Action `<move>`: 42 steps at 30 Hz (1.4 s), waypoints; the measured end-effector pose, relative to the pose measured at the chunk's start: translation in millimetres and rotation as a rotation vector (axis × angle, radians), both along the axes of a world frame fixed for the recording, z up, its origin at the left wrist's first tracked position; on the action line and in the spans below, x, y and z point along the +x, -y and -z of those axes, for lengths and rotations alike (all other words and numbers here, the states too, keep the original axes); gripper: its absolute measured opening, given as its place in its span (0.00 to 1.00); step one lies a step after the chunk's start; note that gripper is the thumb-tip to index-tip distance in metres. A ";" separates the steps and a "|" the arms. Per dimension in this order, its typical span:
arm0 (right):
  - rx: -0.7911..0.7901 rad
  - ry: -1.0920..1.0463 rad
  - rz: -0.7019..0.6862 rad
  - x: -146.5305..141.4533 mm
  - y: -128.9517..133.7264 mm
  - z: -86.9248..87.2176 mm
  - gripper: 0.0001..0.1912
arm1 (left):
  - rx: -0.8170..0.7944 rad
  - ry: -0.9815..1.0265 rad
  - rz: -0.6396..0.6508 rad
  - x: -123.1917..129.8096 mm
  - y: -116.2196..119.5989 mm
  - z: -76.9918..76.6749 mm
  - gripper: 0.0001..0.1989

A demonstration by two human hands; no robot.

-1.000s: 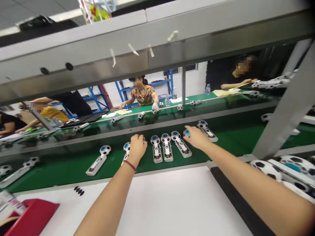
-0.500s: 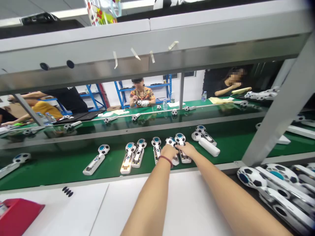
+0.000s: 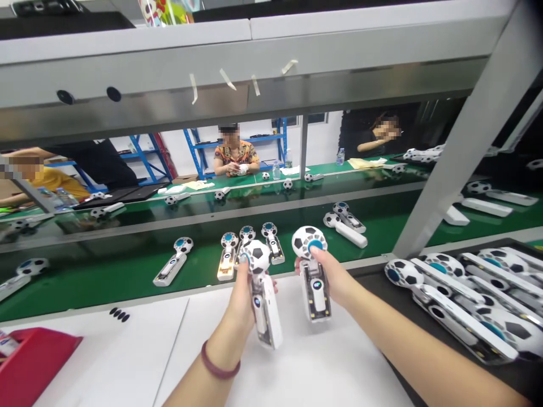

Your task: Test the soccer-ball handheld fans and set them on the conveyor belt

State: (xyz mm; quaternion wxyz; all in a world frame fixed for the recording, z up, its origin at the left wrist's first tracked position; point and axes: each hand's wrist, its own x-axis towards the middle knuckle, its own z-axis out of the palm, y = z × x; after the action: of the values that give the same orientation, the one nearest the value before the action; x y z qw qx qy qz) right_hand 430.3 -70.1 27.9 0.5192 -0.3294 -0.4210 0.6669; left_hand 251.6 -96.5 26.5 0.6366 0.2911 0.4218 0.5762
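My left hand (image 3: 242, 294) is closed round a football-patterned device (image 3: 266, 311), its thumb beside the blue disc on the ball. A second football-patterned device (image 3: 316, 288) is in my right hand (image 3: 333, 274), with the thumb on its blue disc. Both devices are tilted above the white worktop (image 3: 292, 373), ball ends away from me. Behind them, on the green belt (image 3: 106, 271), lie several similar devices, one of them (image 3: 227, 263) glowing yellow.
A dark tray (image 3: 369, 305) of devices stands at the right. At the lower left are a red bin (image 3: 42, 362) and several black ovals (image 3: 119, 315). A metal shelf (image 3: 169, 79) crosses above; people sit beyond.
Both hands have come back from the belt toward me and moved apart, each now lifting a device over the worktop. The camera view has shifted slightly.
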 end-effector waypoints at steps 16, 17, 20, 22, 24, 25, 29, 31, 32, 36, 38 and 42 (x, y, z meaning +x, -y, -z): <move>-0.068 0.027 -0.278 -34.2 36.0 61.0 0.22 | 0.086 -0.082 0.228 -30.1 41.6 73.6 0.22; -0.103 -0.026 -0.302 -34.4 37.6 61.3 0.24 | 0.066 -0.028 0.230 -29.2 42.3 70.9 0.21; -0.131 -0.136 -0.400 -33.1 40.8 61.0 0.31 | 0.050 0.068 0.283 -29.7 45.1 65.3 0.22; -0.139 -0.147 -0.421 -31.7 41.1 60.6 0.33 | 0.036 0.076 0.322 -31.0 46.9 62.9 0.26; -0.150 -0.129 -0.412 -30.8 40.3 60.0 0.34 | 0.016 0.052 0.339 -31.7 48.1 60.4 0.30; -0.154 -0.122 -0.409 -30.7 39.9 59.5 0.34 | 0.002 0.037 0.342 -31.7 48.5 59.0 0.31; -0.161 -0.115 -0.422 -31.1 39.4 56.9 0.35 | -0.065 0.014 0.349 -30.8 48.8 53.8 0.31; -0.160 -0.115 -0.424 -31.3 39.8 56.2 0.35 | -0.070 0.007 0.346 -30.4 48.6 52.5 0.30; -0.158 -0.117 -0.422 -31.3 40.0 56.1 0.35 | -0.065 0.003 0.344 -30.3 48.6 52.3 0.30; -0.154 -0.116 -0.410 -30.5 40.3 56.5 0.32 | -0.050 -0.016 0.344 -29.6 49.2 52.0 0.28; -0.140 -0.110 -0.400 -29.9 39.8 56.8 0.31 | -0.043 -0.021 0.344 -29.4 49.5 52.1 0.26; -0.100 -0.128 -0.446 -28.4 38.6 57.7 0.31 | -0.033 0.031 0.345 -30.2 48.5 54.7 0.26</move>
State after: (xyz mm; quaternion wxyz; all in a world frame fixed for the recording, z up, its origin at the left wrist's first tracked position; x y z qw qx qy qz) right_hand 401.9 -108.7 -29.8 0.3678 -0.2108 -0.4158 0.8046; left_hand 221.4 -145.0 -28.2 0.7372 0.3397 0.3652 0.4559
